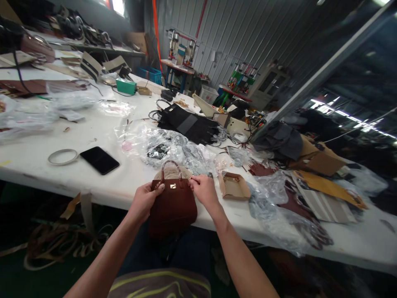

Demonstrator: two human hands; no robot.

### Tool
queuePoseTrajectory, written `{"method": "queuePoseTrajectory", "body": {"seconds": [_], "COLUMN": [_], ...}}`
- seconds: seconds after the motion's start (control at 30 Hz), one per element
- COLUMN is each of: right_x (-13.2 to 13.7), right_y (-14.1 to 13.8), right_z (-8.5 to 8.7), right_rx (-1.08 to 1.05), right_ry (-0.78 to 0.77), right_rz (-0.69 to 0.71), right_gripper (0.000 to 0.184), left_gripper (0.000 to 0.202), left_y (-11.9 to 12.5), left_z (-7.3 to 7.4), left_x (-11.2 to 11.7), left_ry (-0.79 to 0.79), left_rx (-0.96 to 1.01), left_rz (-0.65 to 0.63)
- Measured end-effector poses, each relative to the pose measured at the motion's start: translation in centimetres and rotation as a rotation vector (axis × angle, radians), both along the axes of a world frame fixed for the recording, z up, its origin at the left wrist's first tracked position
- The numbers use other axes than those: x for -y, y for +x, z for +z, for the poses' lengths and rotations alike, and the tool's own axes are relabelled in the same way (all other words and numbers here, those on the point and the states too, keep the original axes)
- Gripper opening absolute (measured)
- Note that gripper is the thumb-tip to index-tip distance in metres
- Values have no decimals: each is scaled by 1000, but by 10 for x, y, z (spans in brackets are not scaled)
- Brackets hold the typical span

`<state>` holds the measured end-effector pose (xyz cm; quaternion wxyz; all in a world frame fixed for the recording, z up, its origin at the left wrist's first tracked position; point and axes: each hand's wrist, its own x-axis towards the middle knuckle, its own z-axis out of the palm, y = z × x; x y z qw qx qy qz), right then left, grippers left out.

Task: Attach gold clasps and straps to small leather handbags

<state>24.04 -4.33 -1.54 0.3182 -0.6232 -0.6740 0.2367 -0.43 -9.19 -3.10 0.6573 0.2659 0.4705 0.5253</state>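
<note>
A small brown handbag (173, 209) with an arched top handle and a metal clasp stands upright at the table's front edge, close to my lap. My left hand (145, 200) grips its upper left corner, thumb on the front face near the handle's base. At the upper right corner, my right hand (203, 189) is closed in a pinch by the handle's other end. What exactly those fingertips pinch is too small to make out. Behind the handle lies a round beige coil (186, 171), partly hidden by the bag.
On the white table (102, 182) lie a black phone (99, 160) and a pale ring (63, 157) to the left. A small cardboard box (235, 188) holds metal pieces at right. Plastic bags (192, 151) and black bag pieces (186, 124) lie beyond. Leather strips hang below the left edge.
</note>
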Motion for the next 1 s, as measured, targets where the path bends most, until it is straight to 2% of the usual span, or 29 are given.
{"method": "queuePoseTrajectory", "body": {"seconds": [0.1,0.27,0.4,0.5,0.57,0.63,0.73,0.8,0.83,1.0], "right_x": [-5,-9,-10,-9,-9,-9,-3,12,23,97], "right_y": [2,6,12,12,13,20,41,59,66,78], "right_z": [1,-5,-7,-8,-7,-4,0,-1,-3,-38], "right_rx": [-36,-134,-202,-243,-295,-354,-329,-218,-152,104], "right_ry": [-87,-209,-281,-298,-245,-88,239,350,362,358], "right_rz": [13,-6,32,69,83,45,-175,-297,-309,-99], "right_gripper": [16,20,21,37,44,41,41,40,38,29], "left_gripper": [71,73,76,76,75,74,74,77,78,78], "left_y": [5,7,8,10,10,10,7,5,4,7], "left_z": [1,-3,-3,-2,-2,-3,-6,-8,-8,-8], "left_x": [0,2,2,2,2,3,4,5,4,1], "left_ry": [22,43,53,36,32,33,22,9,4,-6], "left_rx": [-18,-36,-59,-62,-42,-20,-14,-7,2,9], "left_rz": [5,24,29,28,27,29,47,58,57,46]}}
